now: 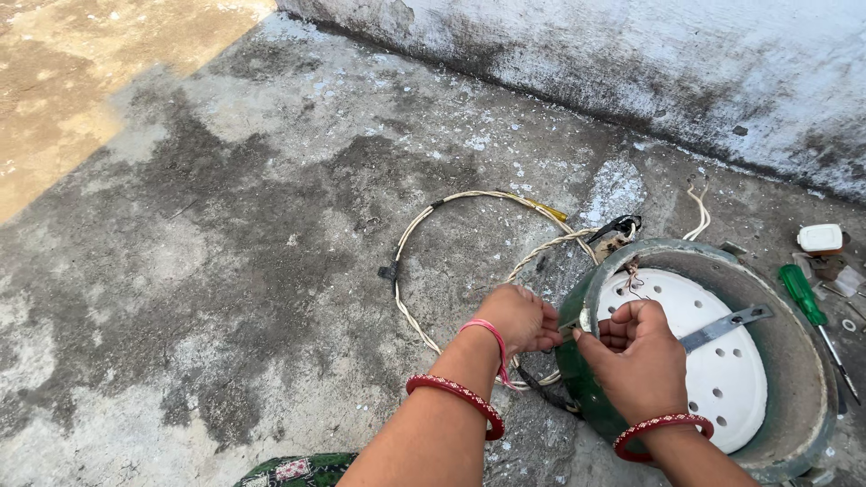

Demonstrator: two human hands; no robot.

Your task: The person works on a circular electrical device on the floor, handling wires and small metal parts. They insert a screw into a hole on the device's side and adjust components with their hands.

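Observation:
A round green metal housing (794,361) lies on the concrete floor, with a white perforated disc (731,374) and a grey metal strap (726,326) inside it. My left hand (521,317) rests against the housing's left rim, fingers curled at the edge. My right hand (639,359) sits over the rim with fingers pinched together; what it grips is hidden. Both wrists carry red bangles. A twisted white cable (424,234) loops across the floor left of the housing and runs to a dark plug (615,233) near its top edge.
A green-handled screwdriver (806,298) lies right of the housing. A small white box (821,238) and small metal parts sit beyond it. A stained wall (631,54) runs along the back. Patterned cloth (293,471) shows at the bottom edge.

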